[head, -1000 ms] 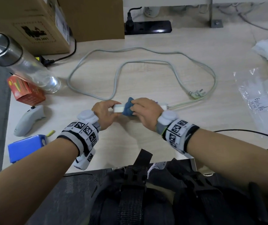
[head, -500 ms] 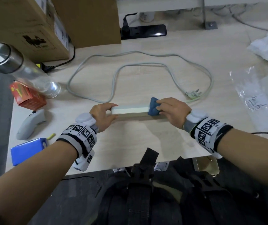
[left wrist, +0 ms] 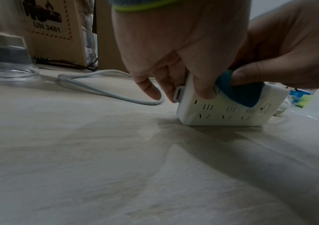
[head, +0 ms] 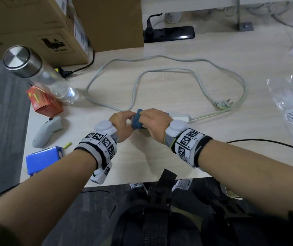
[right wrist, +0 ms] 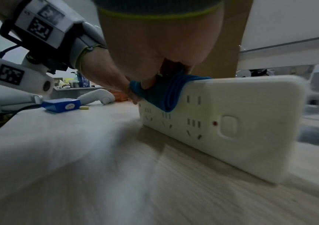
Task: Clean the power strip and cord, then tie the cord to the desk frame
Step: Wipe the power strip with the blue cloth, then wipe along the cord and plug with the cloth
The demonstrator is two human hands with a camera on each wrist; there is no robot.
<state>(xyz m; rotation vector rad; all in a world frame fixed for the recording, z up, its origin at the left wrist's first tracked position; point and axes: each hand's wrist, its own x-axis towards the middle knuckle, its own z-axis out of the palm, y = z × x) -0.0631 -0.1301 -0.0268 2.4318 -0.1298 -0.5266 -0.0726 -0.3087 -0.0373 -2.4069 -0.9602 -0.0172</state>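
Note:
A white power strip (right wrist: 222, 121) stands on its long edge on the desk, its sockets facing me; in the head view only its right end (head: 179, 115) shows past my hands. My left hand (head: 121, 126) grips its left end (left wrist: 193, 97). My right hand (head: 153, 124) pinches a folded blue cloth (head: 136, 120) against the strip's top edge, close to the left hand; the cloth (left wrist: 245, 94) hangs over the socket face. The grey-white cord (head: 160, 71) loops across the desk behind, its plug (head: 223, 103) lying to the right.
Along the left stand a steel-capped glass bottle (head: 41, 75), a red box (head: 43, 102), a grey handheld device (head: 45, 130) and a blue box (head: 43, 159). Cardboard boxes (head: 35, 27) and a black power strip (head: 168, 33) are at the back. Plastic bags (head: 291, 103) lie right.
My right hand has slid the blue cloth leftward along the strip's top edge, from near its right end back to beside my left hand. The left hand has kept its grip.

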